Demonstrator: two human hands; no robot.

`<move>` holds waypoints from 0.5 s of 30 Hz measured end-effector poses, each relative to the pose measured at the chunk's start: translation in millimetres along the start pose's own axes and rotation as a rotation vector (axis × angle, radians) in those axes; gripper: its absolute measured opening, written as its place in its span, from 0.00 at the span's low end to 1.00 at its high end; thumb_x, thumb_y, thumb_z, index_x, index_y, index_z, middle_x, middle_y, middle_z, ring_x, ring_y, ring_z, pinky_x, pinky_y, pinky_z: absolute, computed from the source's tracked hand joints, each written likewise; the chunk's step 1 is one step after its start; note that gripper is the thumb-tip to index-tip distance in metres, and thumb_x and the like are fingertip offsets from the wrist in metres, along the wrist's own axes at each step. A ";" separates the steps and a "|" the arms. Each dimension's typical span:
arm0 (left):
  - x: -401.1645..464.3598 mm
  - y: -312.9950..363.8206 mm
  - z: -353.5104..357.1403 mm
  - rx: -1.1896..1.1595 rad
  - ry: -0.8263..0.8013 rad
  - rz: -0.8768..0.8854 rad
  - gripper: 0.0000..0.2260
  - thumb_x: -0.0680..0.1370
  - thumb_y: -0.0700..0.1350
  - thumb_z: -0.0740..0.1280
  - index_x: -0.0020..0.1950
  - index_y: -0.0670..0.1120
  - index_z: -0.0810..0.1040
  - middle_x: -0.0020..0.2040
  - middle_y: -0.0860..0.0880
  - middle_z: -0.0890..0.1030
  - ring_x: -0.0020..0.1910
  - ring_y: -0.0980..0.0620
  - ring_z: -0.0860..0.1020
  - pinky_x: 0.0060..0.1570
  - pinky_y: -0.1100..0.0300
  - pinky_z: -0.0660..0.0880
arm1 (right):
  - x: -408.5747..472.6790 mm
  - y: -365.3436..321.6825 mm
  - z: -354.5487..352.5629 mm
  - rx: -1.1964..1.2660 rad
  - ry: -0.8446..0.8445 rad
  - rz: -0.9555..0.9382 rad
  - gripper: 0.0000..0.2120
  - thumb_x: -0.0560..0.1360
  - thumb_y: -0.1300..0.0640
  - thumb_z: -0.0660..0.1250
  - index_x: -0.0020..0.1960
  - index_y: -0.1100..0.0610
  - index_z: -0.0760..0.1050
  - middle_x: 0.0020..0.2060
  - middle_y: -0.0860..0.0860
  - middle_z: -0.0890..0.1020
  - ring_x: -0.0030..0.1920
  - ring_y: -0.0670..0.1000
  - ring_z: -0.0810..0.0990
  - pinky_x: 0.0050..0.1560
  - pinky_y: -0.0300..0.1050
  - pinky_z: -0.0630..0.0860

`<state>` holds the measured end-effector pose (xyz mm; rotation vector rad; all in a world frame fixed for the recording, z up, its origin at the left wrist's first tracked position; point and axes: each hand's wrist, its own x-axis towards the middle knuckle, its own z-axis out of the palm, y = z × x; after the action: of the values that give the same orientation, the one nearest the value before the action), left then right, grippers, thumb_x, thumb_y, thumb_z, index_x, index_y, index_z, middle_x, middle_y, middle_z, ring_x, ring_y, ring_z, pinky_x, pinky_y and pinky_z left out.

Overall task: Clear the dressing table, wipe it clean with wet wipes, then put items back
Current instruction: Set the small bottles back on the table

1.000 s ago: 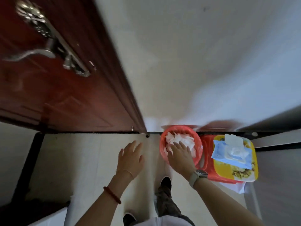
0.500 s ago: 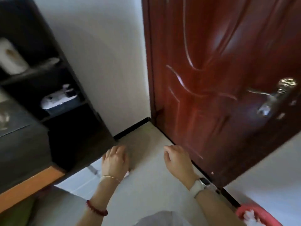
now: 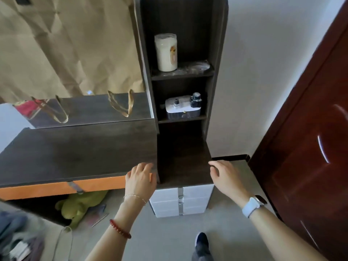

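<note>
Two hands are hovering at the front edge of the dressing table [image 3: 75, 153], whose dark top is lying bare beside its tall shelf tower [image 3: 180, 76]. The left hand [image 3: 140, 178] is hanging over the table's front right corner, fingers loosely spread and holding nothing; the right hand [image 3: 226, 177] is reaching just off the tower's lower right corner, fingers relaxed and likewise empty. Up in the tower a white jar [image 3: 166, 52] is sitting on the upper shelf and a white box [image 3: 182, 108] (small bottles on top) below it. White drawers [image 3: 181, 201] are standing under the tower, a green plush toy [image 3: 79, 205] is lying under the table, and a dark red door [image 3: 310, 147] is standing well to its right.
</note>
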<state>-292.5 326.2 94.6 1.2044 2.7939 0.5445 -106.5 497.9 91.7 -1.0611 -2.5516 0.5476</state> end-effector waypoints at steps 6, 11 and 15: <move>122.3 20.5 7.6 -0.037 0.037 0.045 0.16 0.77 0.45 0.60 0.65 0.46 0.71 0.63 0.46 0.73 0.62 0.43 0.70 0.59 0.50 0.66 | 125.2 6.2 6.3 0.115 0.016 -0.020 0.16 0.79 0.57 0.57 0.65 0.56 0.70 0.62 0.52 0.76 0.62 0.52 0.71 0.60 0.44 0.68; 224.0 57.4 18.3 -0.164 -0.017 0.049 0.20 0.77 0.46 0.61 0.69 0.45 0.65 0.65 0.45 0.70 0.64 0.45 0.67 0.60 0.54 0.68 | 238.1 13.4 5.1 0.180 0.050 -0.007 0.23 0.78 0.57 0.60 0.71 0.57 0.61 0.68 0.53 0.68 0.68 0.52 0.64 0.64 0.45 0.66; 280.9 76.9 33.5 -0.186 -0.027 0.091 0.26 0.77 0.48 0.62 0.72 0.45 0.58 0.70 0.46 0.63 0.67 0.46 0.62 0.64 0.57 0.63 | 307.5 14.4 12.1 0.139 -0.006 -0.023 0.32 0.76 0.58 0.63 0.74 0.57 0.51 0.73 0.56 0.57 0.72 0.56 0.56 0.67 0.49 0.63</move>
<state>-428.2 585.2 114.8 1.2926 2.6076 0.7683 -309.5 728.0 119.4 -0.9826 -2.4867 0.7118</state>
